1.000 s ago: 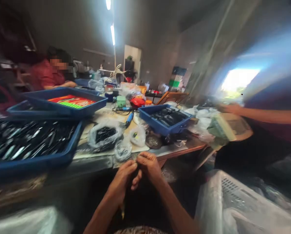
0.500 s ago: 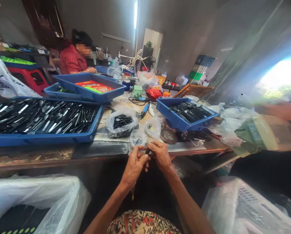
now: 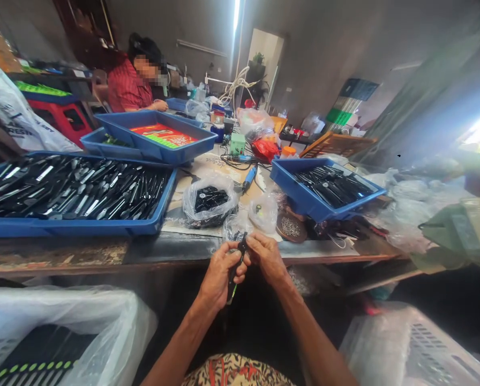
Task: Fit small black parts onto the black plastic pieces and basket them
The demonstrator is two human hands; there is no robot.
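In the head view my left hand [image 3: 224,269] is closed around a slim black plastic piece [image 3: 243,244], which stands tilted with a bright green strip at its lower end. My right hand [image 3: 267,259] pinches at the upper end of the same piece; anything small between those fingertips is hidden. Just beyond the hands sit a small clear bag [image 3: 234,227] of tiny parts and another clear bag [image 3: 263,211] with a few small rings. Beside them lies a round brown dish [image 3: 291,227] of small metal bits. A larger plastic bag [image 3: 210,199] holds black parts.
A wide blue tray [image 3: 159,214] of black pieces stands left, a smaller blue tray [image 3: 324,212] right. Behind are a blue electric screwdriver [image 3: 249,179] and stacked trays. A lined crate [image 3: 123,316] is low left, a white basket [image 3: 420,343] low right. A co-worker [image 3: 129,80] sits opposite.
The black piece has turned up and shows more plainly between my hands, its green strip now visible. The whole view has shifted slightly, and the fan-like object at right has moved outward.
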